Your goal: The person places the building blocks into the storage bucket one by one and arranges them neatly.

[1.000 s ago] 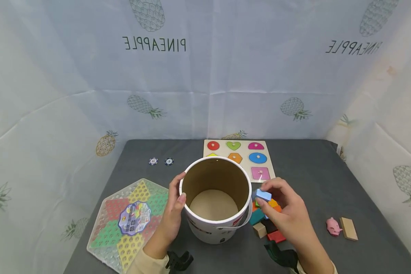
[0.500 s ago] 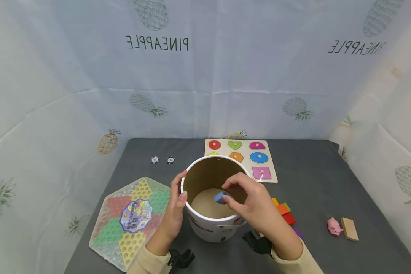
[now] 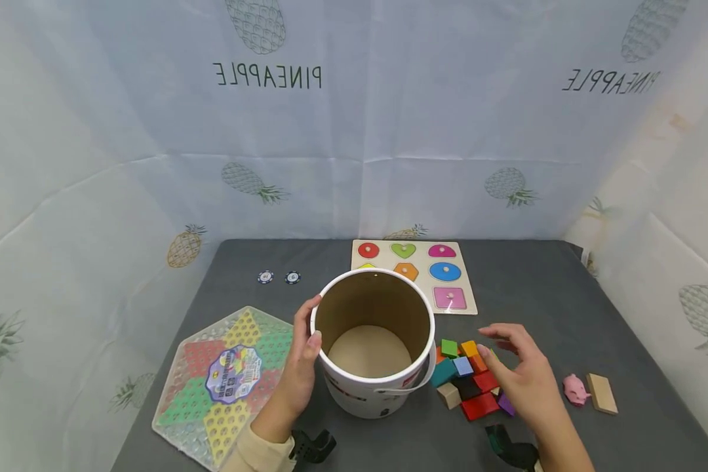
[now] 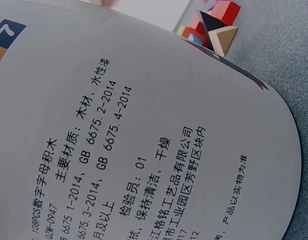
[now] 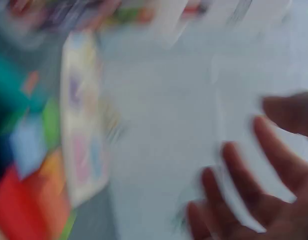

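A white bucket (image 3: 362, 398) stands upright at the table's middle, its wire handle hanging on the right. My left hand (image 3: 297, 367) grips its left side at the rim, and printed text on its wall fills the left wrist view. The visible part of the bucket's floor (image 3: 370, 354) is bare; its near wall hides the rest. Right of the bucket lies a pile of coloured wooden blocks, among them a red block (image 3: 480, 406), a green block (image 3: 449, 348) and a light blue block (image 3: 463, 366). My right hand (image 3: 525, 377) hovers at the pile's right side, fingers apart, holding nothing.
A hexagonal Chinese checkers board (image 3: 197, 406) lies at left, with two poker chips (image 3: 265, 277) behind it. Behind the bucket is a shape puzzle board (image 3: 451, 299). A pink pig figure (image 3: 575, 391) and a plain wooden block (image 3: 602, 394) lie at right.
My right hand carried a blue block from the pile into the bucket, then came back right without it. The block's present place is not visible. My left hand stays on the bucket.
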